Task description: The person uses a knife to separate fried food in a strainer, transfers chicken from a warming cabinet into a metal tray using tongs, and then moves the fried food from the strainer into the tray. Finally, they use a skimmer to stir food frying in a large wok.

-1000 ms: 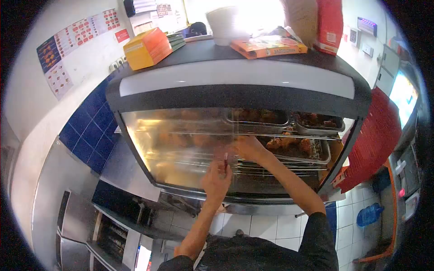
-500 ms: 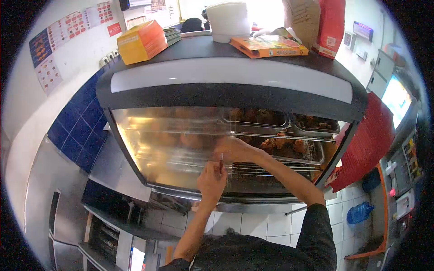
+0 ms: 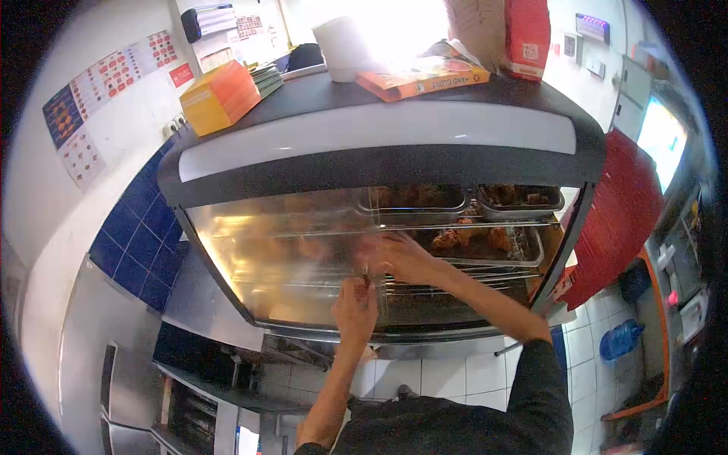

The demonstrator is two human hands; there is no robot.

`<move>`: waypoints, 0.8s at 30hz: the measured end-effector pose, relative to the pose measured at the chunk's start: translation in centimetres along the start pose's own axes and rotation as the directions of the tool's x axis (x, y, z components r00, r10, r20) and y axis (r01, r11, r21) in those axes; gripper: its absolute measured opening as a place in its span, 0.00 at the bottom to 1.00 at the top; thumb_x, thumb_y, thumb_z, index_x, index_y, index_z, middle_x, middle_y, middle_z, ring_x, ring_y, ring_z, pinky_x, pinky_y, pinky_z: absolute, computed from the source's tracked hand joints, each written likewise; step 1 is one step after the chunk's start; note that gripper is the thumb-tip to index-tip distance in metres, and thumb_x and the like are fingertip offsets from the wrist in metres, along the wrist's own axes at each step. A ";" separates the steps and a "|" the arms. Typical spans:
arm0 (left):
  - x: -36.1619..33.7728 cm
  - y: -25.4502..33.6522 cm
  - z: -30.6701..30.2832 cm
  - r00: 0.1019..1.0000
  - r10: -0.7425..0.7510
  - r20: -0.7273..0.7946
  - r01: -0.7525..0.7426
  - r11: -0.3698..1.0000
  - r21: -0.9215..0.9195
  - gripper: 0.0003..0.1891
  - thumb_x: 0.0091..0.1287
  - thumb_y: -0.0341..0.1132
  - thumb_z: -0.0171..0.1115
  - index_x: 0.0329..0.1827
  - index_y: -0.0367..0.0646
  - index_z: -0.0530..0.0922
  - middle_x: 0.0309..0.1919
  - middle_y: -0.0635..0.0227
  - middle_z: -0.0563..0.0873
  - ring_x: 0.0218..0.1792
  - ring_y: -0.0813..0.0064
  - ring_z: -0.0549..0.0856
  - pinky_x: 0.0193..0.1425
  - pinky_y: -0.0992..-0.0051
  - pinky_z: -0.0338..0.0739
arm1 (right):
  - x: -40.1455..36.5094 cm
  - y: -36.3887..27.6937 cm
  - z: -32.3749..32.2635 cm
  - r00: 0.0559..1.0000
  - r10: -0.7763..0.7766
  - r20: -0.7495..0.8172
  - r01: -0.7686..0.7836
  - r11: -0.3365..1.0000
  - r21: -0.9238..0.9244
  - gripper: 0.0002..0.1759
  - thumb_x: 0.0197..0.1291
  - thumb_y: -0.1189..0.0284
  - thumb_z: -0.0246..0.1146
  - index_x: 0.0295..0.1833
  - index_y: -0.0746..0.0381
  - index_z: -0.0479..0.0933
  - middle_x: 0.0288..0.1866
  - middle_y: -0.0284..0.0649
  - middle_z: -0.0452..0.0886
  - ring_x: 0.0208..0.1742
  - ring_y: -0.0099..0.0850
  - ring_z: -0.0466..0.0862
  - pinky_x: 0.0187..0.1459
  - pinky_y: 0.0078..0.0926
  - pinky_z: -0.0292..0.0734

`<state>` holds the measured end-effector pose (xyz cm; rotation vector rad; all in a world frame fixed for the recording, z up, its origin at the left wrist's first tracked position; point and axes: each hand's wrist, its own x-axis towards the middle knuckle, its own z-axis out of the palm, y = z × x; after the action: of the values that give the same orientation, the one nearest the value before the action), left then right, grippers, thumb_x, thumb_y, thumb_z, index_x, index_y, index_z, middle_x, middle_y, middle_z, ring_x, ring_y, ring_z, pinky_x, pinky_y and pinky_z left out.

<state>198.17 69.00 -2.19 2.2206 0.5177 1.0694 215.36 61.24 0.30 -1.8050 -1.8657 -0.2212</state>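
Note:
A warmer cabinet (image 3: 379, 171) with a sliding glass door (image 3: 265, 280) stands in front of me, its right half uncovered. My left hand (image 3: 355, 309) is closed at the edge of the pane, fingers pinched around something small and dark that I cannot make out. Through the opening reaches my right hand (image 3: 406, 258), its fingers smeared and partly behind the cloudy glass; whether they hold anything is hidden. Pieces of fried chicken (image 3: 447, 239) lie beyond it on a metal tray (image 3: 537, 246). Above are a metal pan (image 3: 425, 211) and a second pan (image 3: 523, 205), both with dark food.
On the cabinet top are a yellow-orange box (image 3: 220, 98), a white tub (image 3: 337, 49), a hand glove box (image 3: 425, 80) and a red bag (image 3: 525, 38). Red material (image 3: 614, 212) hangs at the right. A blue water bottle (image 3: 622, 340) lies on the tiled floor.
The whole view has tilted and shifted slightly. My right hand sits a little further in behind the glass edge; my left hand keeps its place at the pane.

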 end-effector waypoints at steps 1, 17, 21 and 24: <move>-0.3 0.3 -0.1 1.000 -0.019 0.016 0.019 0.999 0.033 0.09 0.63 0.32 0.67 0.41 0.41 0.75 0.30 0.60 0.85 0.31 0.61 0.87 0.32 0.64 0.78 | -1.8 -1.4 -0.7 0.953 0.040 -0.299 -0.099 0.978 -0.185 0.11 0.54 0.72 0.64 0.44 0.57 0.82 0.52 0.43 0.81 0.59 0.45 0.77 0.65 0.45 0.69; -9.0 9.1 7.0 0.960 0.172 0.223 -0.100 0.949 -0.298 0.19 0.64 0.40 0.63 0.51 0.35 0.73 0.45 0.47 0.80 0.44 0.46 0.83 0.44 0.54 0.80 | -21.4 -13.2 -1.0 0.201 0.594 -0.779 -0.571 0.717 0.400 0.16 0.72 0.64 0.58 0.55 0.66 0.76 0.53 0.46 0.80 0.53 0.38 0.80 0.59 0.36 0.75; -13.4 11.7 14.4 0.893 0.377 0.246 -0.278 0.892 -0.357 0.26 0.62 0.42 0.63 0.59 0.35 0.71 0.52 0.47 0.80 0.50 0.49 0.82 0.52 0.57 0.80 | -19.4 -16.1 -1.4 0.088 0.560 -0.824 -0.651 0.658 0.378 0.18 0.70 0.60 0.60 0.48 0.66 0.77 0.48 0.46 0.81 0.50 0.37 0.81 0.54 0.34 0.77; -17.2 12.8 17.4 0.753 0.604 0.260 -0.486 0.778 -0.399 0.29 0.61 0.44 0.65 0.62 0.37 0.72 0.53 0.48 0.81 0.53 0.51 0.82 0.55 0.58 0.79 | -17.6 -17.6 -1.4 0.105 0.460 -0.882 -0.669 0.688 0.280 0.18 0.71 0.58 0.60 0.45 0.64 0.79 0.44 0.43 0.82 0.45 0.34 0.80 0.48 0.34 0.76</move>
<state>202.80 43.51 -11.60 2.2532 -0.4919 0.8729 198.18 43.46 -2.61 -1.7513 -0.2372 -0.9287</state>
